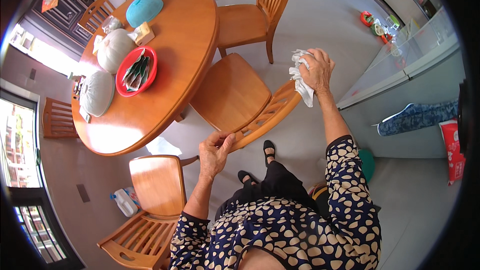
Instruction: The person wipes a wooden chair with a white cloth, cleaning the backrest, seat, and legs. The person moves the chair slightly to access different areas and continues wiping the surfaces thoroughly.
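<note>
A crumpled white cloth [303,78] is held in my right hand [318,70], at the far end of the backrest of a wooden chair [234,93]. The cloth hangs down beside the top rail. My left hand [216,153] grips the near end of that rail, thumb on top and fingers curled over it. The chair's seat faces the round wooden table [187,45], and its slatted back is towards me.
On the table are a red plastic basin [153,71] with folded packets or papers, a blue mesh dome cover [144,9], whitish domes [96,93] and a tissue box [144,34]. Other wooden chairs [157,183] surround it. A grey cabinet [405,131] stands at right.
</note>
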`<control>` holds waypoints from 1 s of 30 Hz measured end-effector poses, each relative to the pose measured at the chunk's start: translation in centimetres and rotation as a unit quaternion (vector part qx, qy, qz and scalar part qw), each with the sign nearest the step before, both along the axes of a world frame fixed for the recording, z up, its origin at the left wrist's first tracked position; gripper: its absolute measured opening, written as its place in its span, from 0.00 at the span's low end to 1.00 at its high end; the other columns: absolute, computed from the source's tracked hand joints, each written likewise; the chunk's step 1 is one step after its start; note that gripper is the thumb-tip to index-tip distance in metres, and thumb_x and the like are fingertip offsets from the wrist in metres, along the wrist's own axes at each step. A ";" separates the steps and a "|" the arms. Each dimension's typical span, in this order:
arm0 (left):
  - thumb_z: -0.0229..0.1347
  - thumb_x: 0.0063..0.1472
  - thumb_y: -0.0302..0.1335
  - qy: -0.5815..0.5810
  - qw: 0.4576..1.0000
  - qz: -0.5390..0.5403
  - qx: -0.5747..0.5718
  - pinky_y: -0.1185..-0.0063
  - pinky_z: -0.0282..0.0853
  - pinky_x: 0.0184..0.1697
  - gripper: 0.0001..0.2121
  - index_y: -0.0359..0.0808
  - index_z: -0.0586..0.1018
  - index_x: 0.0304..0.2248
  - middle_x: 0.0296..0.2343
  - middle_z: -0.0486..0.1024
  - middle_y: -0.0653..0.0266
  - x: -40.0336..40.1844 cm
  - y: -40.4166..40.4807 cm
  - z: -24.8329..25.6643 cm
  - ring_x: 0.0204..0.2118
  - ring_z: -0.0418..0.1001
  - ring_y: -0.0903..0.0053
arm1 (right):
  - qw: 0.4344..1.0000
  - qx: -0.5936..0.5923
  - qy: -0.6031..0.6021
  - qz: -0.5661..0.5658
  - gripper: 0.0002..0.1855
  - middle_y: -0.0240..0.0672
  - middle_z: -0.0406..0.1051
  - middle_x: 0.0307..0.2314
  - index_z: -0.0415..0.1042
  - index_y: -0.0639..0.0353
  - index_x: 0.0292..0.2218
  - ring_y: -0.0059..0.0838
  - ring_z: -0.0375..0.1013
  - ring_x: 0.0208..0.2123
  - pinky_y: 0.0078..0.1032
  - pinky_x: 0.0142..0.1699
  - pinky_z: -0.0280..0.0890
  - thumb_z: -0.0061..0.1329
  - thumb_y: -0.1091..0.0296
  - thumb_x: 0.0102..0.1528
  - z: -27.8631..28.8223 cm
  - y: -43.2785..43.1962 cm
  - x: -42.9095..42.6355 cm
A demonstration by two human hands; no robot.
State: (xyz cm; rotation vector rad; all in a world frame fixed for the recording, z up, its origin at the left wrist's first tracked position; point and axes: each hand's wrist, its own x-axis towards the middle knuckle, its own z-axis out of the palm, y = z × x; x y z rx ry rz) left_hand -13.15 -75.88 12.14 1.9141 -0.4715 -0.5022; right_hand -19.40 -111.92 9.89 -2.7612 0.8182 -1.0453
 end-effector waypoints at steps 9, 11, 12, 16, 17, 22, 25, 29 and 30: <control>0.49 0.64 0.33 -0.003 0.993 0.048 -0.112 0.82 0.69 0.34 0.14 0.28 0.76 0.38 0.27 0.77 0.60 -0.1 -0.3 1.1 0.30 0.75 0.80 | 0.990 0.048 0.023 0.131 0.09 0.33 0.71 0.26 0.76 0.56 0.26 0.35 0.69 0.33 0.33 0.48 0.56 0.46 0.65 0.44 1.4 3.6 -0.5; 0.47 0.65 0.35 -0.010 0.994 0.041 -0.098 0.83 0.68 0.35 0.15 0.30 0.75 0.41 0.28 0.76 0.62 0.1 0.0 0.7 0.29 0.72 0.82 | 0.988 0.064 0.017 0.138 0.10 0.36 0.70 0.23 0.76 0.58 0.26 0.39 0.69 0.29 0.35 0.41 0.60 0.45 0.64 0.44 2.6 6.2 -1.1; 0.46 0.65 0.36 -0.004 0.994 0.042 -0.102 0.83 0.67 0.36 0.16 0.30 0.75 0.41 0.29 0.76 0.62 0.1 -0.2 0.8 0.29 0.71 0.82 | 0.987 0.064 0.023 0.143 0.10 0.36 0.70 0.23 0.76 0.58 0.26 0.39 0.69 0.28 0.36 0.39 0.61 0.45 0.64 0.44 3.2 7.3 -1.3; 0.41 0.67 0.41 -0.017 0.991 0.034 -0.131 0.82 0.64 0.43 0.20 0.31 0.72 0.45 0.33 0.74 0.62 0.3 0.4 0.4 0.36 0.69 0.81 | 0.984 0.037 0.058 0.164 0.10 0.35 0.68 0.23 0.76 0.56 0.27 0.37 0.69 0.25 0.37 0.34 0.62 0.45 0.64 0.45 4.1 12.3 -1.0; 0.38 0.67 0.43 -0.019 0.992 0.029 -0.125 0.81 0.64 0.44 0.22 0.33 0.71 0.46 0.35 0.74 0.61 0.3 0.6 0.6 0.39 0.69 0.79 | 0.983 0.032 0.067 0.170 0.10 0.34 0.68 0.23 0.77 0.55 0.27 0.36 0.69 0.25 0.37 0.34 0.62 0.45 0.64 0.45 4.2 13.9 -0.8; 0.27 0.66 0.52 0.029 0.981 0.016 -0.191 0.77 0.61 0.50 0.31 0.36 0.66 0.52 0.43 0.70 0.58 0.7 0.3 -0.8 0.48 0.66 0.73 | 0.963 0.081 0.057 0.251 0.10 0.33 0.68 0.26 0.74 0.52 0.32 0.34 0.69 0.28 0.35 0.32 0.63 0.47 0.64 0.45 3.8 23.6 0.4; 0.26 0.63 0.58 0.162 0.923 0.024 -0.347 0.74 0.58 0.55 0.36 0.34 0.66 0.52 0.44 0.69 0.57 0.4 0.2 -0.5 0.49 0.65 0.71 | 0.945 0.106 -0.100 0.291 0.09 0.33 0.66 0.27 0.71 0.55 0.32 0.35 0.69 0.32 0.33 0.35 0.62 0.48 0.68 0.44 3.0 28.2 1.6; 0.30 0.63 0.58 0.243 0.889 0.073 -0.380 0.75 0.60 0.54 0.35 0.34 0.66 0.51 0.44 0.70 0.58 1.4 1.1 -1.3 0.47 0.67 0.71 | 0.926 0.016 -0.062 0.371 0.14 0.34 0.64 0.34 0.71 0.55 0.37 0.33 0.66 0.37 0.31 0.39 0.62 0.50 0.68 0.45 3.3 27.5 0.0; 0.31 0.64 0.56 0.235 0.901 0.067 -0.358 0.76 0.60 0.53 0.34 0.34 0.66 0.51 0.44 0.70 0.59 1.3 1.1 -1.2 0.47 0.67 0.72 | 0.917 -0.019 -0.058 0.394 0.16 0.34 0.63 0.35 0.70 0.55 0.38 0.32 0.65 0.38 0.31 0.40 0.61 0.51 0.68 0.45 3.0 26.7 -0.6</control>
